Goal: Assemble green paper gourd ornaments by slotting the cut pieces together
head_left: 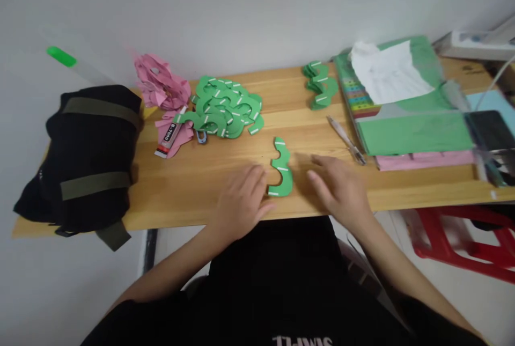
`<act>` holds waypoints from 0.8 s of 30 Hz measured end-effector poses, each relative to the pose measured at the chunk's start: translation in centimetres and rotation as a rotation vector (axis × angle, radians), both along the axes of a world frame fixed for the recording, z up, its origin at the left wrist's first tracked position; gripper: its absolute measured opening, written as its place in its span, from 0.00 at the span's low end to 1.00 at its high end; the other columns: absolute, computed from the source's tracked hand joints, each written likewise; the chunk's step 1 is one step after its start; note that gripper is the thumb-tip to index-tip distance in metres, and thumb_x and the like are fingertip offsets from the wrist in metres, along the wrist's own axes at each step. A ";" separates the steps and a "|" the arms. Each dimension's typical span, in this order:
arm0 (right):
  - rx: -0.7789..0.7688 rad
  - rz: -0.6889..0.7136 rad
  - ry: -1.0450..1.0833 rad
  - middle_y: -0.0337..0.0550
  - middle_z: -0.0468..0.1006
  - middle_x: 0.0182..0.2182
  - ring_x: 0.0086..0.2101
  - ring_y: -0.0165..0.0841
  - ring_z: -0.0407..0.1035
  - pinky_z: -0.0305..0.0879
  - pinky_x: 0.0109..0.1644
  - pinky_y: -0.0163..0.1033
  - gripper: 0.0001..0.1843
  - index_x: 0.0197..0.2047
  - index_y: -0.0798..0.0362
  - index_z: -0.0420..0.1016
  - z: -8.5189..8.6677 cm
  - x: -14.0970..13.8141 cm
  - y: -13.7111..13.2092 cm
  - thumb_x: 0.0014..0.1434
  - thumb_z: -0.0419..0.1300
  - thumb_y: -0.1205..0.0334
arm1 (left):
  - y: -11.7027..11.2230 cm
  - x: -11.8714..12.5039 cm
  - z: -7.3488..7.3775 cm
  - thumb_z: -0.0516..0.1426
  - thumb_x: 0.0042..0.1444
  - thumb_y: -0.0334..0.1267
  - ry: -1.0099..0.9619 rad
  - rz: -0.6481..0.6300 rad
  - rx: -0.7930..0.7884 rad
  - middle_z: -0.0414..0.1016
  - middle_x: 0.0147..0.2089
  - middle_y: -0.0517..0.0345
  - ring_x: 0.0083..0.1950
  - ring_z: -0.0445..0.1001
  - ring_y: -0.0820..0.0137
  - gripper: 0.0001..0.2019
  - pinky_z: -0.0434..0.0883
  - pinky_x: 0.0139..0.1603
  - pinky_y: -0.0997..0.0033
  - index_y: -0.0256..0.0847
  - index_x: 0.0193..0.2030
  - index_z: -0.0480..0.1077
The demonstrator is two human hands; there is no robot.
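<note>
Head view: left hand (241, 196) palm-down, right hand (341, 190) loosely curled, green cutout (285, 163) between, grips unclenched

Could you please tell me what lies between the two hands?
In the head view, one wavy green piece lies between the left hand and the right hand.

We can read "B-7000" on a small pack at the left.
It runs in pale letters along the dark part of the pack's label (171, 133). At the near edge, we see white lettering upside down on the black shirt (277, 303); it seems to begin "SIMP", its end unclear. On the right, the print on the coloured strips (360, 100) is too small for us.
</note>
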State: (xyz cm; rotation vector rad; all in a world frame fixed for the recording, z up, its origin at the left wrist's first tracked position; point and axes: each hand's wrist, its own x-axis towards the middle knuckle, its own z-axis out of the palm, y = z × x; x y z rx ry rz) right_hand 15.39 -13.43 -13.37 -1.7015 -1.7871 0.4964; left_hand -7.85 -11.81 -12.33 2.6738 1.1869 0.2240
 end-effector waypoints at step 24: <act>-0.010 0.706 -0.379 0.61 0.57 0.66 0.66 0.45 0.54 0.52 0.68 0.55 0.45 0.67 0.67 0.58 -1.0 -1.1 2.6 0.63 0.45 0.36 | -2.1 0.4 -4.4 0.42 0.64 0.60 0.076 -0.252 0.335 0.65 0.65 0.40 0.68 0.62 0.57 0.36 0.61 0.66 0.59 0.28 0.63 0.63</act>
